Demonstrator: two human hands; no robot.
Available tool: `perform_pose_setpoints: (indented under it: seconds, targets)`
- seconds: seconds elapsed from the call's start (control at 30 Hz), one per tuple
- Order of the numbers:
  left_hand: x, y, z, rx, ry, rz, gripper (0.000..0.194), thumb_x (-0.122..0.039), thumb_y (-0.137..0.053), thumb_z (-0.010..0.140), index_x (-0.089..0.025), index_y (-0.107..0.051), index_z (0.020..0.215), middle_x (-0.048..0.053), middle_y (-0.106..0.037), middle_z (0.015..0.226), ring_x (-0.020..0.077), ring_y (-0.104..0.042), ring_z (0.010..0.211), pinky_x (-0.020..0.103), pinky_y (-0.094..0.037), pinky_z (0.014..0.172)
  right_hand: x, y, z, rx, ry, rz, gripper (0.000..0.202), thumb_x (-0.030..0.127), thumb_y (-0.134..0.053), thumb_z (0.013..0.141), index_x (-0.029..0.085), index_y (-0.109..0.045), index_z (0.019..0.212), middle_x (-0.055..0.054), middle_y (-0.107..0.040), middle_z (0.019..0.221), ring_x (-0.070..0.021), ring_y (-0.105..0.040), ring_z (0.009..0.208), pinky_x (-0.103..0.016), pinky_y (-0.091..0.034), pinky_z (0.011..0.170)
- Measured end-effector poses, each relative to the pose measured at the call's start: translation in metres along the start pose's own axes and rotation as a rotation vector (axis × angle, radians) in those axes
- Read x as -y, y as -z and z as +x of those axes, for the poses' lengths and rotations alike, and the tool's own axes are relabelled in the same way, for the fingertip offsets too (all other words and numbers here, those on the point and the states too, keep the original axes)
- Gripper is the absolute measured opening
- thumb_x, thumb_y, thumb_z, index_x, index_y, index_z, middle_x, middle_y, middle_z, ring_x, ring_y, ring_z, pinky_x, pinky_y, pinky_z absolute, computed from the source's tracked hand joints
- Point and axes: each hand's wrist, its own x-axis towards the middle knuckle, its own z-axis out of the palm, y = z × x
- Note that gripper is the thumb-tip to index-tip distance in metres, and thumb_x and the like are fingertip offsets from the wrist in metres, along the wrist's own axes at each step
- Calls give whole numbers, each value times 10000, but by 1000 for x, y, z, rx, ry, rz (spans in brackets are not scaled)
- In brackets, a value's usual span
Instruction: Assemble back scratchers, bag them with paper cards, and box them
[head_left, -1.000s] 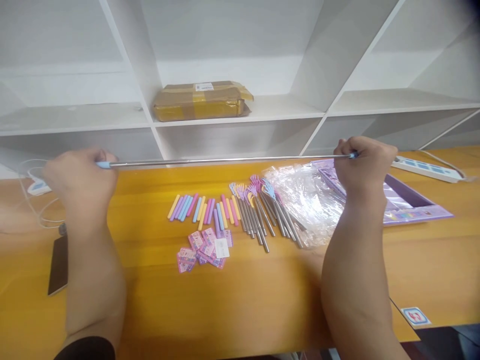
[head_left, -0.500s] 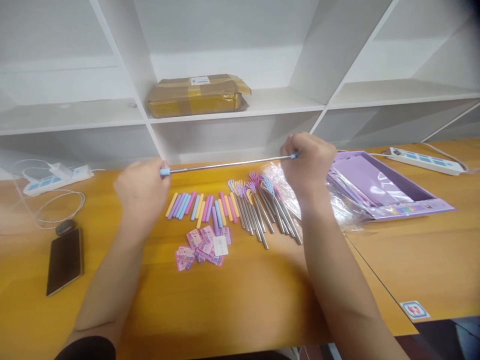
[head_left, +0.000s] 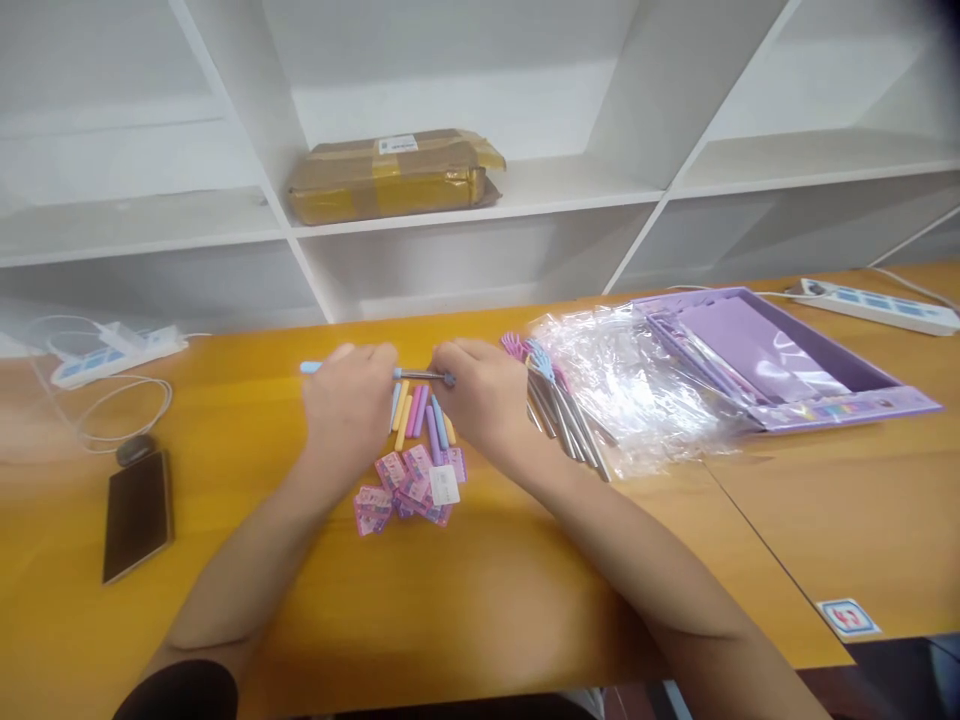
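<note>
A telescopic back scratcher with a light blue handle is held level above the table, its metal rod short. My left hand is closed around the handle, whose end sticks out to the left. My right hand is closed on the other end, hiding most of its head. Beneath the hands lie several pastel handle sleeves, partly covered. Closer to me is a loose pile of pink printed cards with a white label. Beside my right hand lie several metal back scratchers with pink and blue claw heads.
Clear plastic wrap and a purple open box lie on the right. A phone, a cable and a power strip are on the left. Another power strip is far right. A taped cardboard box sits on the shelf.
My hands have come together from wide apart, and the back scratcher's long drawn-out rod is now much shorter. My right hand moved left, off the metal rods, and now covers part of the sleeves.
</note>
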Motion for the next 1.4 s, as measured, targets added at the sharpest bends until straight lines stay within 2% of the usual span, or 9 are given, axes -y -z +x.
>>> perform_pose_setpoints:
  seconds: [0.2, 0.37, 0.47, 0.53, 0.67, 0.77, 0.93, 1.17, 1.4]
  targets:
    - [1, 4, -2, -51, -78, -43, 233, -18, -528, 900, -217, -550, 780, 62, -631, 763, 240, -564, 799, 349, -150, 575, -2, 10, 0, -40, 57, 38, 184, 130, -568, 890, 202, -640, 737, 13, -637, 680, -125, -487, 640, -294, -212, 594]
    - [5, 4, -3, -184, -198, -64, 235, 7, -535, 836, -220, -531, 777, 47, -604, 741, 231, -503, 753, 351, -176, 549, -8, 20, 5, 46, 47, 35, 216, 213, -570, 934, 203, -639, 729, 8, -625, 661, -126, -469, 618, -282, -202, 582]
    - [5, 0, -3, -318, -286, -69, 235, 13, -547, 809, -219, -535, 772, 40, -587, 726, 225, -469, 729, 353, -205, 551, -10, 24, 7, 63, 40, 32, 225, 226, -565, 932, 204, -630, 718, 9, -600, 638, -127, -449, 608, -275, -213, 583]
    - [5, -2, -3, -450, -329, -65, 249, 18, -546, 807, -222, -523, 746, 33, -559, 695, 221, -441, 710, 358, -218, 563, -11, 25, 7, 36, 59, 34, 259, 237, -558, 948, 205, -614, 697, 13, -564, 607, -126, -427, 594, -274, -222, 582]
    - [6, -1, 0, -765, -411, -103, 304, 40, -535, 791, -223, -454, 662, 3, -453, 609, 198, -346, 636, 364, -213, 578, -6, 27, 6, -175, 185, 71, 331, 209, -549, 992, 208, -574, 662, 27, -502, 565, -119, -382, 565, -277, -239, 574]
    - [8, 4, 1, -893, -473, -149, 322, 48, -550, 788, -220, -458, 636, -9, -432, 589, 183, -309, 601, 365, -215, 578, -2, 29, 7, -317, 263, 102, 366, 188, -557, 1019, 212, -544, 654, 38, -461, 551, -117, -351, 550, -280, -246, 568]
    - [10, 10, 1, -922, -505, -168, 336, 35, -592, 827, -216, -502, 622, -9, -477, 589, 168, -324, 579, 359, -242, 580, 1, 34, 9, -323, 297, 45, 390, 210, -539, 1033, 222, -503, 644, 48, -396, 530, -118, -311, 522, -289, -253, 551]
    - [13, 14, 4, -997, -570, -117, 330, 45, -630, 795, -223, -509, 644, -20, -463, 573, 172, -306, 585, 349, -245, 557, 3, 35, 7, -329, 317, 54, 416, 229, -558, 1039, 213, -481, 631, 42, -437, 542, -107, -323, 522, -288, -250, 535]
    - [16, 12, 4, -946, -579, -141, 298, 42, -608, 771, -227, -525, 676, -20, -450, 587, 181, -323, 603, 366, -242, 569, 3, 30, 3, -129, 170, 97, 370, 282, -531, 1017, 203, -579, 658, 26, -486, 545, -106, -374, 538, -269, -244, 551]
